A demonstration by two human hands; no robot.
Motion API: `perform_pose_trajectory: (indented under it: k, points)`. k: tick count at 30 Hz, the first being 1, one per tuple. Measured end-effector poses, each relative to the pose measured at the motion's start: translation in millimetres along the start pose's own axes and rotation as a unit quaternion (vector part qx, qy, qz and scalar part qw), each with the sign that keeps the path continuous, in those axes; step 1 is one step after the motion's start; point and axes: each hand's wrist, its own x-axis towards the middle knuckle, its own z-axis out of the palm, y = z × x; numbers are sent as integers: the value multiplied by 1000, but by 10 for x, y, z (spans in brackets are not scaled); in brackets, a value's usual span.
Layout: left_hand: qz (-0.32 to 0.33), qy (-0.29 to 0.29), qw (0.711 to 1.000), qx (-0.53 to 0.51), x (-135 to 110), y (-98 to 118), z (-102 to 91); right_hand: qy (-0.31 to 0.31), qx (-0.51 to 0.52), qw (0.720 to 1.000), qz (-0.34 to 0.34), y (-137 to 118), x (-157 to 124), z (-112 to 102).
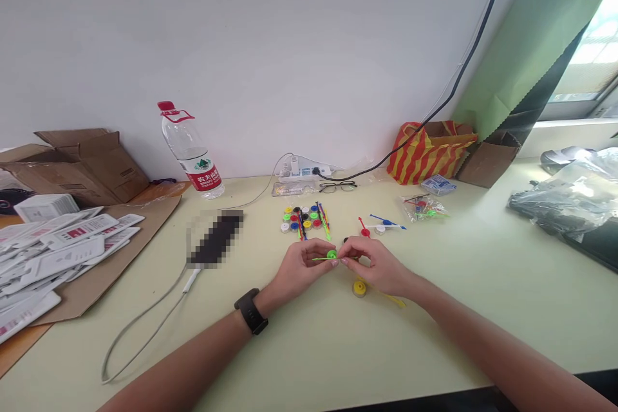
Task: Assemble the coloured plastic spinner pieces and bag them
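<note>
My left hand (302, 267) is closed in a pinch on a small green arrow spinner (331, 255), a round green hub with a thin green pointer. The fingertips of my right hand (374, 264) pinch at the right side of the same piece, partly hiding it. Just below my right hand lies a yellow spinner base (358, 288), with a yellow pointer (396, 300) partly hidden under the hand. Beyond the hands are a red spinner (365, 230) and blue and white ones (387, 224). A black piece (346, 241) is mostly covered by my right fingers.
Several coloured round bases (290, 219) and pointers (324, 222) lie ahead. Behind are glasses (338, 187) and a power strip (304, 170). Left are a bottle (200, 170), a cable (145, 309) and white cards (77, 257). A small plastic bag of parts (422, 208) lies right.
</note>
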Motion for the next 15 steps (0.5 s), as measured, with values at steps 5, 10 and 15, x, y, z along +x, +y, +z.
perform_pose_trajectory:
  k: [5,10,15]
  points:
    - [20,-12,999,28,-21,-9,17,-9,-31,999,-9,7,-14,8]
    - [36,-2,997,66,-60,4,33,-17,-62,997,-30,31,-15,-7]
    - [48,1,993,108,-59,-5,8,-24,-68,997,-25,12,-21,-16]
